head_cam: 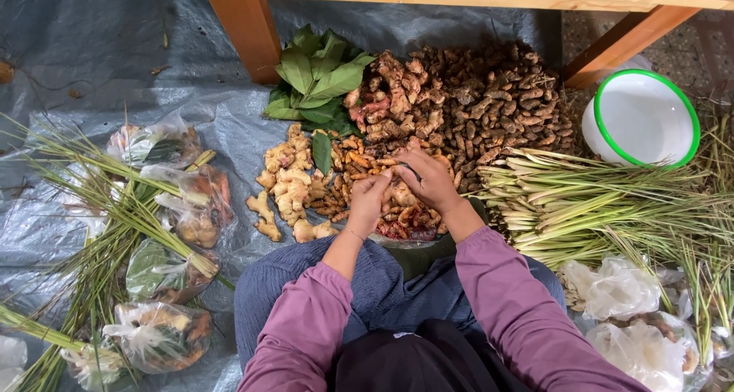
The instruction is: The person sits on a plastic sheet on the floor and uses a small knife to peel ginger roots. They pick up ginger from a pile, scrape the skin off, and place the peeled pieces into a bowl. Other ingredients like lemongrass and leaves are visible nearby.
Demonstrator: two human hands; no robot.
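Observation:
My left hand [369,199] and my right hand [430,179] meet over a small heap of orange-brown roots [348,179] in front of my knees. Both hands close around a pale root piece [395,192] held between them, above a clear bag of roots [401,225]. Pale ginger pieces [287,187] lie just left of my left hand. A big pile of dark knobbly roots [489,105] sits beyond my right hand, with pinkish roots [390,94] next to it.
Green leaves [315,77] lie at the back. Lemongrass bundles [581,205] spread on the right, and more stalks [115,216] lie on the left among filled clear bags [183,201]. A white bowl with a green rim [646,117] stands by a wooden table leg [246,27]. White bags [619,289] lie at the right.

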